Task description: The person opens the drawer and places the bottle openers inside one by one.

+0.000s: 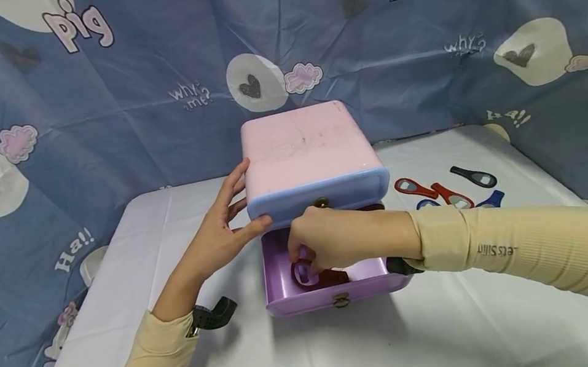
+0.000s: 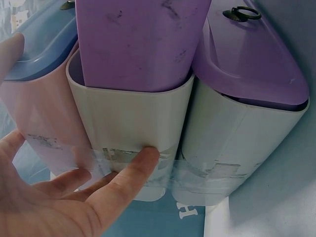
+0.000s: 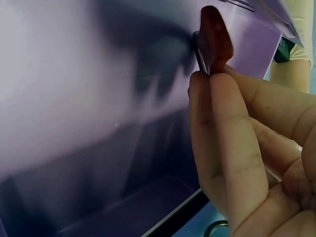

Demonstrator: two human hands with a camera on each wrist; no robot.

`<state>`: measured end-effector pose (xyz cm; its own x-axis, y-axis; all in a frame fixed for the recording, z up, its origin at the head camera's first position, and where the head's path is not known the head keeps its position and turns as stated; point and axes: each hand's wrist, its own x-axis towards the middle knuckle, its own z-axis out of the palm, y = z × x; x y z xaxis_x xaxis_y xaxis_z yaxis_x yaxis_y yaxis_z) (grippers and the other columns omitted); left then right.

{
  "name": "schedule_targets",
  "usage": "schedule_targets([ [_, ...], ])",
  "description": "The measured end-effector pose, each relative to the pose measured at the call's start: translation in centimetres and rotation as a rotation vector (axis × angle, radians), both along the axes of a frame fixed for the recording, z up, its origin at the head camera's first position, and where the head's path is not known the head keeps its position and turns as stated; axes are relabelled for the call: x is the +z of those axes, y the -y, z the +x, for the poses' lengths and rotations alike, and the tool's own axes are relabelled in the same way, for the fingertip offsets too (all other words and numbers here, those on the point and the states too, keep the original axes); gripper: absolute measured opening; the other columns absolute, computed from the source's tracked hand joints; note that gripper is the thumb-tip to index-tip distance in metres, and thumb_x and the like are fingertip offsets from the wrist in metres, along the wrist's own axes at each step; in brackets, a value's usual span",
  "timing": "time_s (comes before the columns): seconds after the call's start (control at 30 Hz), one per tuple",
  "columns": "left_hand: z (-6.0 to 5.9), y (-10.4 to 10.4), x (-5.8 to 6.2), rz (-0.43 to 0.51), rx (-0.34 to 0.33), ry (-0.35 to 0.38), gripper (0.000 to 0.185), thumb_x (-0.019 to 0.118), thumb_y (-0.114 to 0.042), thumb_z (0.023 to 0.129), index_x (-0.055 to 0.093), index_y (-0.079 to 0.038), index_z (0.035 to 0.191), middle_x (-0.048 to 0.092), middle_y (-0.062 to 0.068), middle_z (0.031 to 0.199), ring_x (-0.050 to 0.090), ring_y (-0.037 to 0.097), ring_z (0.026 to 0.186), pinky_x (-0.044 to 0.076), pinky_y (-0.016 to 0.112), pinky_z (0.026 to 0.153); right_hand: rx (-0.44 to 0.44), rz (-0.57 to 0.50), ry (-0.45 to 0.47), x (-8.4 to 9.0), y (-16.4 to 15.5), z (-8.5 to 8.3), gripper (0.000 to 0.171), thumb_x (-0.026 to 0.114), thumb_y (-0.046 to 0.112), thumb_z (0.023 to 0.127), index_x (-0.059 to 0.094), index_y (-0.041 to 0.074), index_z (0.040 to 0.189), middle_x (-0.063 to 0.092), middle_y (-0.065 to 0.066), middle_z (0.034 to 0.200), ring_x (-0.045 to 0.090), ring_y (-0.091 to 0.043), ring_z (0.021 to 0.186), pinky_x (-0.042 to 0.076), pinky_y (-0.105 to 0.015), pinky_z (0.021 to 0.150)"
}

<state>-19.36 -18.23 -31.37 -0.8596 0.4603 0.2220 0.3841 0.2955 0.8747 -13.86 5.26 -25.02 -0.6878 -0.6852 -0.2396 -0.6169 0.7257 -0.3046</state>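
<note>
My right hand (image 1: 329,238) reaches into an open purple drawer (image 1: 310,305) and pinches a red bottle opener (image 1: 334,277) between thumb and fingers. In the right wrist view, the opener (image 3: 215,42) juts from the fingertips, close over the drawer's glossy floor. My left hand (image 1: 217,237) rests against the left side of the stacked drawer unit (image 1: 299,139), thumb at its front corner, fingers extended. In the left wrist view, a fingertip touches the white casing (image 2: 128,118) around the pulled-out drawer; a purple-fronted drawer (image 2: 252,59) sits beside it.
Several bottle openers lie right of the unit, among them a red one (image 1: 453,196), a black one (image 1: 474,176) and a blue one (image 1: 491,201). The pink-topped casing holds a blue drawer front (image 1: 296,199). A patterned blue cloth (image 1: 164,132) hangs behind the white table (image 1: 361,354).
</note>
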Motion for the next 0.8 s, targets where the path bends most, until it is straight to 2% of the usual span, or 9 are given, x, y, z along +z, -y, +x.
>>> schedule_targets([
  [0.33, -0.2, -0.2, 0.0, -0.003, 0.003, -0.003, 0.097, 0.08, -0.02, 0.099, 0.02, -0.057, 0.166, 0.024, 0.006, 0.176, 0.039, 0.038, 0.158, 0.053, 0.061, 0.112, 0.024, -0.019, 0.03, -0.2, -0.1, 0.2, 0.01, 0.084, 0.009, 0.094, 0.083, 0.007, 0.103, 0.077, 0.002, 0.081, 0.066, -0.005, 0.07, 0.056, -0.021, 0.066],
  [0.6, -0.1, -0.1, -0.1, -0.001, -0.007, -0.001, 0.098, 0.079, -0.02, 0.1, 0.018, -0.056, 0.167, 0.024, 0.006, 0.176, 0.039, 0.039, 0.158, 0.053, 0.06, 0.112, -0.011, -0.035, 0.072, 0.1, -0.8, 0.3, 0.027, 0.083, 0.014, 0.096, 0.08, 0.004, 0.12, 0.082, -0.001, 0.095, 0.07, -0.004, 0.076, 0.06, -0.021, 0.073],
  [0.8, -0.1, -0.1, -0.1, -0.009, 0.0, 0.0, 0.097, 0.079, -0.019, 0.1, 0.019, -0.056, 0.167, 0.024, 0.005, 0.176, 0.038, 0.04, 0.159, 0.053, 0.062, 0.111, 0.001, -0.094, 0.099, 1.0, -1.9, 0.3, 0.029, 0.084, 0.016, 0.095, 0.08, 0.005, 0.121, 0.081, 0.004, 0.093, 0.071, 0.0, 0.078, 0.059, -0.017, 0.075],
])
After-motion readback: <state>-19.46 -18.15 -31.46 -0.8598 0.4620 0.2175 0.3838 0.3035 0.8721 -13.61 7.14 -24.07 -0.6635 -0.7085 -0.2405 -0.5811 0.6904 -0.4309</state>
